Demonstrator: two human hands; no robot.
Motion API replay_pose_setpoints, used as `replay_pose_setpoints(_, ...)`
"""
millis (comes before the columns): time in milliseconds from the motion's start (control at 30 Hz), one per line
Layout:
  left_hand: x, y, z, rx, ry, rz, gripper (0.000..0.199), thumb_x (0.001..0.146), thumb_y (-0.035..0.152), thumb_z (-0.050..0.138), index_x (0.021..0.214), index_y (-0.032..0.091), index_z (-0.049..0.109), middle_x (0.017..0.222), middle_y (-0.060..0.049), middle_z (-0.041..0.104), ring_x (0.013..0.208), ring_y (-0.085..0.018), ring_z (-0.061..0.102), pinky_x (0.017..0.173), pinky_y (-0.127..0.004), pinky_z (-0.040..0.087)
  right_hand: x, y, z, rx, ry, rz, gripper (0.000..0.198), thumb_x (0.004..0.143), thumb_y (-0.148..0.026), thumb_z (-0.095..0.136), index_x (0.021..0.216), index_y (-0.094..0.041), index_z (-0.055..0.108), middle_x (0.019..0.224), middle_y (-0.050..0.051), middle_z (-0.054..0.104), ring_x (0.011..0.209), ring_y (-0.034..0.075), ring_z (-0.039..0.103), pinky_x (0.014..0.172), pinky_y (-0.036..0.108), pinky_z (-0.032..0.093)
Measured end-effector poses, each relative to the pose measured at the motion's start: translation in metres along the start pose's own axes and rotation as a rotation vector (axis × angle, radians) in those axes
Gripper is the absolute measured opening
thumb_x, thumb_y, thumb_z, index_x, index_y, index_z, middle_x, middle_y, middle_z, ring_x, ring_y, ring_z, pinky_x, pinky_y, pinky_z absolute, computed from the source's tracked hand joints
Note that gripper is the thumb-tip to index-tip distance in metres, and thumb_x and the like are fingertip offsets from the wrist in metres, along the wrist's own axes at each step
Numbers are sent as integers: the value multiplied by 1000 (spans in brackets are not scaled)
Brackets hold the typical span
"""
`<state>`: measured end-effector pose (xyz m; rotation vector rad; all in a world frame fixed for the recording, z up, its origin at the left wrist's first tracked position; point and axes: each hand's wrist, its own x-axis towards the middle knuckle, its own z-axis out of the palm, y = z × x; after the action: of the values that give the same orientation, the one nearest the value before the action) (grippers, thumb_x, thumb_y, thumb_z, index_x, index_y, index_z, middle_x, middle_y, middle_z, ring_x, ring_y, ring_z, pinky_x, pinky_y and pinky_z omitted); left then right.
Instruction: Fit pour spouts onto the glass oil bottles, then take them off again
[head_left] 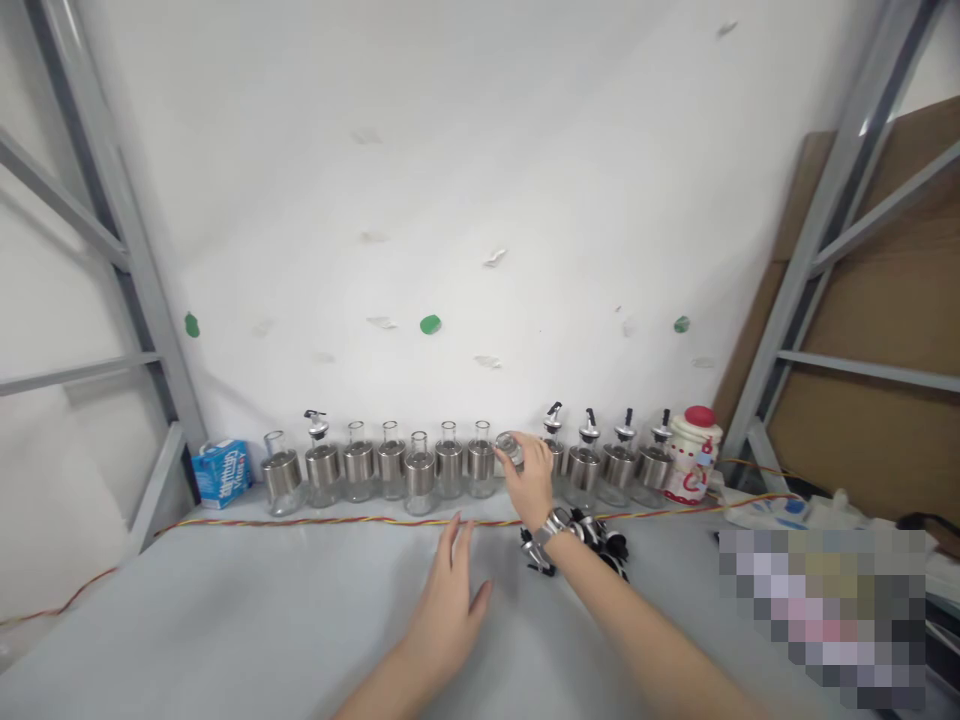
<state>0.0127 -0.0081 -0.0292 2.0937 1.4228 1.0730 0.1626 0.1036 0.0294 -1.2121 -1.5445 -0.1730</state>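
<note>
Glass bottle (pixel 508 443), tilted, is grasped in the right hand (pixel 530 482) between an uncapped bottle (pixel 481 462) and a pourer-topped bottle (pixel 556 450) at the back of the counter (pixel 262 610). The left hand (pixel 448 605), fingers relaxed, holds nothing; loose pourers (pixel 537 554) lie near the right wrist.

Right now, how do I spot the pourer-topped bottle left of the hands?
Along the grey table's back, a row of bottles stands before a white wall. From the blue carton at its left end, count to the second bottle. Its silver-and-black pourer sets it apart; both neighbours have open necks.
</note>
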Motion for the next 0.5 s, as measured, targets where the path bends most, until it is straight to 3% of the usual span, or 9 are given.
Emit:
replay_pose_setpoints(133, 6, 2, -4, -71, 176, 23, 69, 77, 24, 47, 134, 22, 10, 141, -9, 16, 129, -23, 16, 104, -43, 21, -30, -40, -38, 288, -60, -253, 28, 82, -20, 43, 109, -22, 47, 112, 7, 54, 111, 20, 42, 95, 42, 30)
replay_pose_setpoints(200, 8, 7, -9, -130, 238, 77, 72, 73, 24, 54, 133, 21, 14, 139, -10, 21, 128, -24, 19, 103, -43, 21, -47, -62, -56, 396, -154, -220, 27, 81, -20, 46, 108, -24, 47, 112, 6, 54, 109, 21, 44, 94, 41, 32)
replay_pose_setpoints(300, 8, 16, -15, -273, 166, 90, 63, 67, 23, 59, 124, 21, 33, 126, -10, 44, 115, -25, 42, 95, -41, 33, -63, -81, -69, 535, -307, -51, 28, 79, -25, 52, 107, -23, 50, 107, 6, 56, 102, 20, 50, 88, 35, 39)
replay_pose_setpoints(400, 9, 18, -17, -345, 111, -40, 51, 62, 24, 63, 110, 19, 47, 102, -7, 61, 91, -23, 57, 80, -35, 44, -62, -71, -73, 572, -466, -2, 32, 79, -28, 52, 111, -22, 50, 108, 6, 56, 100, 19, 52, 87, 33, 41)
replay_pose_setpoints(500, 14, 11, -19, -297, 224, -168, 48, 57, 30, 66, 101, 16, 50, 94, -6, 63, 85, -23, 59, 77, -33, 44, -47, -36, -80, 444, -548, -8, 30, 82, -31, 47, 110, -23, 51, 107, 7, 56, 94, 18, 54, 84, 32, 43)
